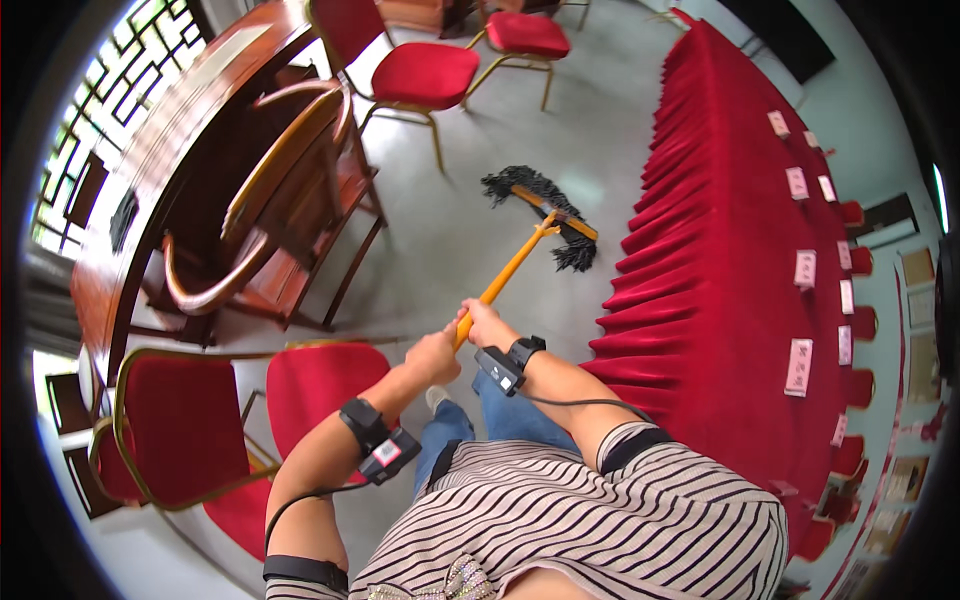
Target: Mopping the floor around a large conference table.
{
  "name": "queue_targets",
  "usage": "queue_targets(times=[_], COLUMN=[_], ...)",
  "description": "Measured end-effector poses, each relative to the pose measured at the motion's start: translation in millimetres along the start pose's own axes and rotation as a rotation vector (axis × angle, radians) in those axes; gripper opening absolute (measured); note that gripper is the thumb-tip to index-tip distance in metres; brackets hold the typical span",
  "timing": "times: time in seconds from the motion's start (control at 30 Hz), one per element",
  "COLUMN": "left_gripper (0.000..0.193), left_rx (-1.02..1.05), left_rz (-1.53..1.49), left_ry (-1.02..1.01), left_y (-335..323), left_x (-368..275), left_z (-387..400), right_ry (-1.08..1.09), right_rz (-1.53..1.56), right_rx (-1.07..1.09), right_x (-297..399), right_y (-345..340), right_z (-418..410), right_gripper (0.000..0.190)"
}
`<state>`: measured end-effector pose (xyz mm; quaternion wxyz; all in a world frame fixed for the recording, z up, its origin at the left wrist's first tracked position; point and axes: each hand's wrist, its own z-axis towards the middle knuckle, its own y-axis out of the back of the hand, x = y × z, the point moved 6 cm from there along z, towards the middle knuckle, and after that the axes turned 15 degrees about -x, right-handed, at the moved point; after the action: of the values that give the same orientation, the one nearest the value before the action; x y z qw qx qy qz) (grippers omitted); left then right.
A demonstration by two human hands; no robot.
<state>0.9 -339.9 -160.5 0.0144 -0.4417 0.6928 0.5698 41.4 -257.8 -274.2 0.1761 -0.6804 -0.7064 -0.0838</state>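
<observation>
A dust mop with a yellow handle [506, 276] slants away from me, its dark fringed head [537, 183] lying on the grey floor between the wooden desk and the red-draped table. Both my hands are closed around the upper part of the handle. My left hand [435, 357] grips nearer to my body, and my right hand [486, 324] holds it just beyond. Each wrist bears a strapped black device with a cable.
On the right runs a long table under a pleated red cloth [697, 300], with several name cards on it. A wooden desk [202, 127] and wooden armchair [300, 172] stand left. Red-cushioned metal chairs stand ahead [424, 73] and at lower left [184, 424].
</observation>
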Motion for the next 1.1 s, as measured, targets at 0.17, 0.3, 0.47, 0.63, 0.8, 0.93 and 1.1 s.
queue_targets(times=[0.17,0.3,0.47,0.63,0.8,0.93,1.1], left_gripper=[0.058,0.053,0.050,0.048,0.045,0.049,0.063], left_rx=[0.156,0.354,0.368,0.358,0.341,0.401,0.453], left_rz=[0.069,-0.276,-0.519,-0.524,-0.573,-0.580,-0.758], left_ry=[-0.158,0.130,0.303,0.334,0.388,0.346,0.438], left_y=[45.8,84.3,94.4,88.6,65.5,34.5,-11.6], left_x=[-24.3,-24.7,-89.3,-140.9,-169.8,-205.4,-229.0], left_z=[-29.8,-54.8,-45.9,0.3,40.5,60.8,111.8], right_ry=[-0.087,-0.346,-0.503,-0.392,-0.142,-0.212,-0.116], right_rz=[0.000,-0.002,-0.054,-0.012,0.197,0.156,0.197], right_rx=[0.134,0.198,0.225,0.216,0.494,0.282,0.241], right_x=[-5.7,-23.5,15.6,86.9,135.3,168.7,223.0], right_y=[1.0,-17.6,-1.7,13.1,29.0,61.4,88.8], right_z=[-41.0,-83.1,-89.4,-79.3,-38.9,-0.9,29.6], right_gripper=[0.013,0.014,0.007,0.006,0.010,0.008,0.008])
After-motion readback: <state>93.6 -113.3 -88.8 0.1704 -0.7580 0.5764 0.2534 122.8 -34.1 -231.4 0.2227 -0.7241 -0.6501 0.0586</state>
